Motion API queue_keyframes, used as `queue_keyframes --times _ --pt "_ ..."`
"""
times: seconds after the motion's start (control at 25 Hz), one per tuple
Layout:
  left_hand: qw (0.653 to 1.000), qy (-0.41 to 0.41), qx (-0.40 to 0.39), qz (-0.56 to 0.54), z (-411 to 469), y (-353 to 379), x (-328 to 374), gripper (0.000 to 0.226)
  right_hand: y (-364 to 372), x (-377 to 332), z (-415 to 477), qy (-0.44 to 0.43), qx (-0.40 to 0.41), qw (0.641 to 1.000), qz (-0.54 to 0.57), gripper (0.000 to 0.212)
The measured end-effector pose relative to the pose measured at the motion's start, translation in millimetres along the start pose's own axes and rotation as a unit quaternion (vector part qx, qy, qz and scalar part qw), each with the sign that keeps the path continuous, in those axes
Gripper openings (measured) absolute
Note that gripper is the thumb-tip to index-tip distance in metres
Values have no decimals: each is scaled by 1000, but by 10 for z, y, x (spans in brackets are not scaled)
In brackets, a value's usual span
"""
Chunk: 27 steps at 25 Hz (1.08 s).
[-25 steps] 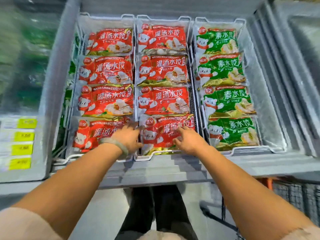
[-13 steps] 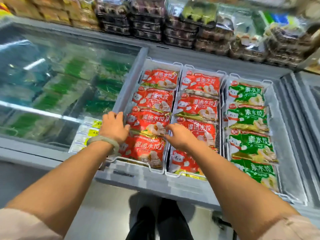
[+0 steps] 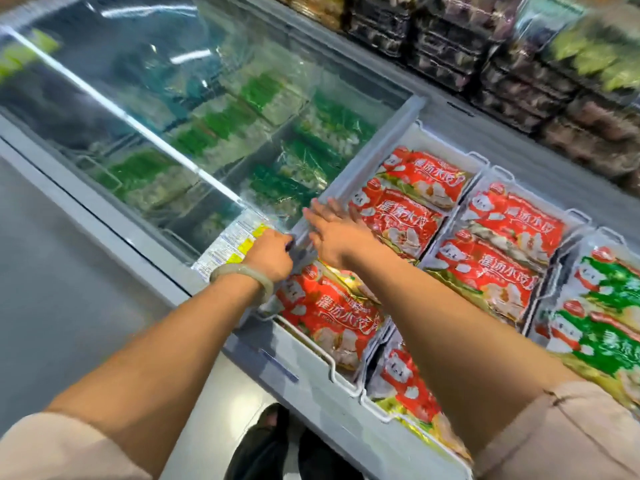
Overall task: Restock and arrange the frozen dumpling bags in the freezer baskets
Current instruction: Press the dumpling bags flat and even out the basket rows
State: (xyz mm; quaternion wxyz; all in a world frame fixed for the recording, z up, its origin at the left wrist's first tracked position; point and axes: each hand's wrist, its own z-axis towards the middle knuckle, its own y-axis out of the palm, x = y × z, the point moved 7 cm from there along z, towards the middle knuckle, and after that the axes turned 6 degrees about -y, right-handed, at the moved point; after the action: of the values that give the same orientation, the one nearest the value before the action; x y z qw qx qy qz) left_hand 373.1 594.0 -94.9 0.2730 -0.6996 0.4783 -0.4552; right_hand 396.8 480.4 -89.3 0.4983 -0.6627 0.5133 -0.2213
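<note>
Supermarket aisle: grey floor (image 3: 52, 271) on the left, and a long chest freezer (image 3: 311, 386) slanting across the frame. Its open end, right of centre, holds white wire baskets (image 3: 313, 344) side by side. Red dumpling bags (image 3: 329, 313) lie overlapped in a row down the leftmost basket and again in the one beside it. Green dumpling bags (image 3: 606, 292) fill the next basket at the right edge. All lie flat, faces up.

Both of the person's arms reach in from the bottom of the frame. The right hand (image 3: 337, 233) hovers above the leftmost row of red bags, fingers straight and spread. Their tips are at the grey frame of the sliding glass lid (image 3: 173, 116); whether they touch it I cannot tell. The left hand (image 3: 272, 254) sits just left of it, at the near end of that same frame, fingers curled round the edge. A pale bangle (image 3: 239, 273) circles that wrist, and beige sleeves (image 3: 571, 427) show at the lower corners.

Just beyond the left hand, yellow and white price labels (image 3: 230, 244) sit on the lid's near corner. Under the glass, in the upper left, green packets (image 3: 214, 123) show dimly. Stacked trays of packaged goods (image 3: 485, 64) line the shelf behind the freezer at the upper right. Black shoes (image 3: 263, 441) stand at the bottom centre.
</note>
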Motion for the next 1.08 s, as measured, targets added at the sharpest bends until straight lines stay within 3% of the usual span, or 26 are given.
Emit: queue_keyframes --times 0.16,0.28,0.32,0.4,0.6,0.68,0.8,0.88,1.08 --pt "999 -24 33 -17 19 -31 15 27 86 -42 70 -21 -4 1000 -9 46" --pt "999 -17 10 -35 29 -51 24 19 81 -38 40 -17 6 999 -28 45" --pt "999 -13 4 -30 21 -59 37 27 73 -32 17 -18 10 999 -35 46" --pt "999 4 -19 -26 -9 -25 94 36 64 -9 -70 -17 25 998 -46 46" --pt "994 74 -81 -18 -116 245 353 25 133 163 -456 8 59 998 -18 39" --pt "987 112 -107 48 -175 408 494 23 187 303 -663 40 66 997 13 37" --pt "957 159 -119 211 -287 683 614 61 308 505 -1019 100 82 991 29 35" --pt "935 209 -120 260 -411 874 809 79 420 646 -1294 149 90 984 24 39" --pt "880 317 -89 342 -768 1341 1430 94 760 1077 -2108 266 107 958 28 46"
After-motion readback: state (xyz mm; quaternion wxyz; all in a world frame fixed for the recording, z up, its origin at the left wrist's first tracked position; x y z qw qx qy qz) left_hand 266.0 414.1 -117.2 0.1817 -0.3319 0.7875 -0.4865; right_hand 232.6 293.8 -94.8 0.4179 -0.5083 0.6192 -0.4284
